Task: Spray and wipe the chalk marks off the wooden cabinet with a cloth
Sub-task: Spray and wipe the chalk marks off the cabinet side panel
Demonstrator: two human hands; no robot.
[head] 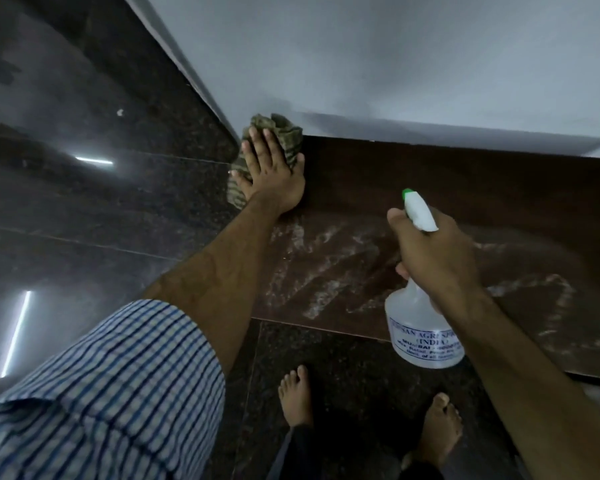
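Chalk [329,271] smears the wooden cabinet [465,174], so the right hand [433,254] squeezes the bottle [420,327] aimed there while the left hand [271,168], fingers spread, presses the cloth [281,131] flat, ready to wipe.

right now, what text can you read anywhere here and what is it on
"...SAN AGRI SPR..." on the bottle label, cut off at both ends, partly behind the right hand
"(INDIA)" on the label, line below
"MUMBAI" seems to start the third line; the rest is blurred
The lowest label lines are too small and blurred to read
Chalk marks on the cabinet: smeared, no readable letters
Cloth under the left hand: no text
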